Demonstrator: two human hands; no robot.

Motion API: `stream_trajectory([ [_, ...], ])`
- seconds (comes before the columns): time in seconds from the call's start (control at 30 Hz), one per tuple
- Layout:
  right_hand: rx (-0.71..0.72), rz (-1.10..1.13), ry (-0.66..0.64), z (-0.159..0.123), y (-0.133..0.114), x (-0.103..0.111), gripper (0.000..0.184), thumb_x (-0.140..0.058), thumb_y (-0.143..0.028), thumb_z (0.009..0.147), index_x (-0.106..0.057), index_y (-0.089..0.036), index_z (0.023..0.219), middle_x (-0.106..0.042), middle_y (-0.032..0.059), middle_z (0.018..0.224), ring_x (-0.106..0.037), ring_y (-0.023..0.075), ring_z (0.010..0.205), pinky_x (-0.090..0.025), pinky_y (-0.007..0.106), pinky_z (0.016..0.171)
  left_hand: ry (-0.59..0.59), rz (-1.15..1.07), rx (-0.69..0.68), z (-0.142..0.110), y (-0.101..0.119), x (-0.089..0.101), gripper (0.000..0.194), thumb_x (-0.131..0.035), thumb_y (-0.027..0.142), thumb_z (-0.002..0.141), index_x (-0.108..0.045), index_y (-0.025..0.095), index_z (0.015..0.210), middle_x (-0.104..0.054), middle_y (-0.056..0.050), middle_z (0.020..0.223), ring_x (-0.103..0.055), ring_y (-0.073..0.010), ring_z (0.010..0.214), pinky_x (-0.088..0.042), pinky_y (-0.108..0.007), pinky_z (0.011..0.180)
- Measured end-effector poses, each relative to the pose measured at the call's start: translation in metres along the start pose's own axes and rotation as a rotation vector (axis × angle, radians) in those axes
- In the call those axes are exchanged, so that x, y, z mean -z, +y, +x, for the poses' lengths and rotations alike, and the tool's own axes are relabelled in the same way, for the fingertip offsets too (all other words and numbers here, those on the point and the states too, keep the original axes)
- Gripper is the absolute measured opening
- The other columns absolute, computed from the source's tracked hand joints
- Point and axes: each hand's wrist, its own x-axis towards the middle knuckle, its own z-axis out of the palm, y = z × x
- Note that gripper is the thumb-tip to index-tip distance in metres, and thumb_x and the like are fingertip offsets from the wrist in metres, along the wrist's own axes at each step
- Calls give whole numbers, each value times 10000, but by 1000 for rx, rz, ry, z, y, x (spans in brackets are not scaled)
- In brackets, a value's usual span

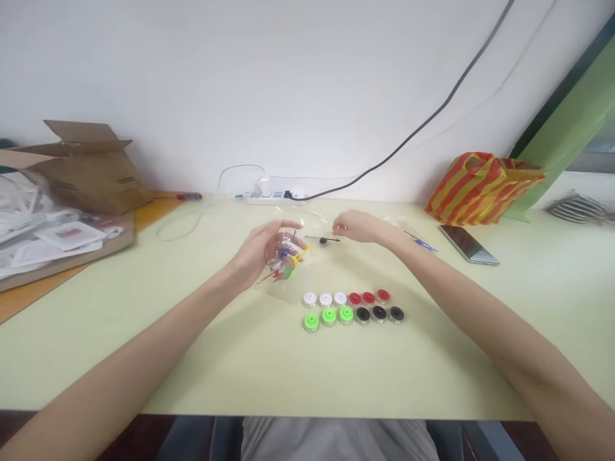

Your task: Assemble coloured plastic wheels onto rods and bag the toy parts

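Observation:
My left hand (257, 253) curls around a bunch of small coloured plastic pieces (289, 261), blue, yellow, red and green, with thin stems and clear parts. A black piece with a thin pointed bar (323, 241) is just below and left of my right hand (358, 227). The right fingers are bent together; what they hold, if anything, is hidden. Nearer me stand two rows of round caps on clear bases: white caps (325, 299) and red caps (368, 298) behind, green caps (329, 315) and black caps (379, 313) in front.
Right of my right hand lie a blue thin piece (421, 241), a phone (468, 244) and a striped bag (480, 189). At the wall is a power strip (276, 197) with a black cable. A cardboard box (96, 169) and screwdriver (189, 196) are left.

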Motion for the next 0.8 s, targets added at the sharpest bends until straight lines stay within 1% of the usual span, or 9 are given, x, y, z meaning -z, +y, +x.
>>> stream_trajectory([
  [0.1,7,29,-67,4,2,-13,214,-634,-263,962,-805,-150,1026,-798,123,1056,-712,225,899,-465,280,719,6,7,15,1,-1,2,477,-618,545,955,-704,135,1183,-766,-164,952,-680,-218,751,-474,-255,529],
  [0.17,27,48,-97,4,1,-14,154,-661,-205,918,-800,-156,962,-802,93,985,-708,198,854,-459,258,692,-2,22,16,2,-2,3,479,-608,554,963,-707,139,1181,-766,-161,961,-681,-218,765,-482,-258,549],
  [0.27,37,50,-106,1,-1,-6,111,-670,-161,870,-779,-153,892,-791,87,932,-691,190,813,-446,256,664,-15,39,12,2,-4,4,477,-581,558,979,-711,145,1178,-769,-161,973,-686,-222,778,-483,-261,559],
  [0.33,39,52,-76,-2,-3,3,116,-642,-135,859,-755,-152,879,-782,85,930,-674,181,790,-438,256,650,-18,40,13,2,-5,4,472,-576,554,978,-714,147,1173,-770,-162,970,-689,-228,771,-472,-263,547],
  [0.4,37,75,12,-8,-3,15,120,-612,-105,844,-721,-153,863,-769,76,909,-654,166,762,-431,252,642,-19,39,14,2,-5,3,469,-584,555,970,-715,148,1163,-771,-159,963,-689,-229,750,-464,-266,537],
  [0.5,45,190,189,-20,-4,36,112,-574,-99,856,-666,-163,868,-740,53,826,-640,157,714,-431,259,640,-28,45,11,1,-4,3,477,-586,564,967,-714,145,1156,-773,-156,956,-689,-226,741,-465,-269,545],
  [0.67,149,349,529,-49,-16,74,103,-580,-143,914,-630,-204,847,-700,19,776,-620,174,710,-452,310,702,-58,90,33,0,-4,1,495,-602,598,951,-722,138,1087,-781,-162,982,-687,-212,727,-499,-287,601],
  [0.73,197,352,568,-61,-27,84,126,-588,-144,924,-638,-217,834,-685,18,770,-612,189,736,-448,330,725,-73,93,31,0,-5,1,492,-600,598,953,-721,140,1089,-784,-164,991,-693,-214,739,-509,-292,620],
  [0.8,235,317,554,-71,-41,90,163,-577,-124,925,-647,-222,815,-674,17,765,-603,198,755,-436,342,734,-99,86,31,0,-5,0,483,-581,588,970,-718,141,1094,-788,-166,996,-700,-216,746,-507,-289,614],
])
